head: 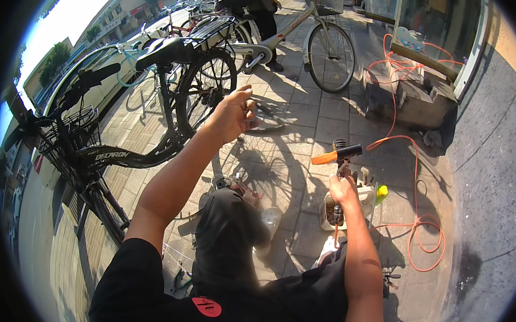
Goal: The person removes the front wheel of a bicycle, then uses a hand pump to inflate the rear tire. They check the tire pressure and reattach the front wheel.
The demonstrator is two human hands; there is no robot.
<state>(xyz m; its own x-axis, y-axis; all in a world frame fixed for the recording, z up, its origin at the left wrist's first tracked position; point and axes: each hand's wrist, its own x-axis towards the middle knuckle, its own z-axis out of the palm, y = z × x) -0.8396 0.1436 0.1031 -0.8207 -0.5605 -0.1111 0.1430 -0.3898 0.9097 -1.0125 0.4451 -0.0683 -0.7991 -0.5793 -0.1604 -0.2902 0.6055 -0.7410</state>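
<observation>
My right hand (344, 190) grips an air tool (349, 152) with a black barrel and an orange part at its upper end. An orange hose joins the tool's lower end, below my fist. My left hand (234, 115) is raised in front of the black bicycle's rear wheel (207, 91), fingers loosely bent, with nothing visible in it. Under my right hand stands a clear plastic tub (327, 214) of small brownish pieces. Close by is a pale container (365, 196) near a yellow-green cap (382, 193).
The black bicycle (112, 154) stands at left, a silver bicycle (288, 28) ahead beside a standing person (266, 22). Orange hose (417, 170) loops over the paving at right, up to stone steps (410, 101). Pliers (182, 281) and small tools (390, 279) lie on the ground.
</observation>
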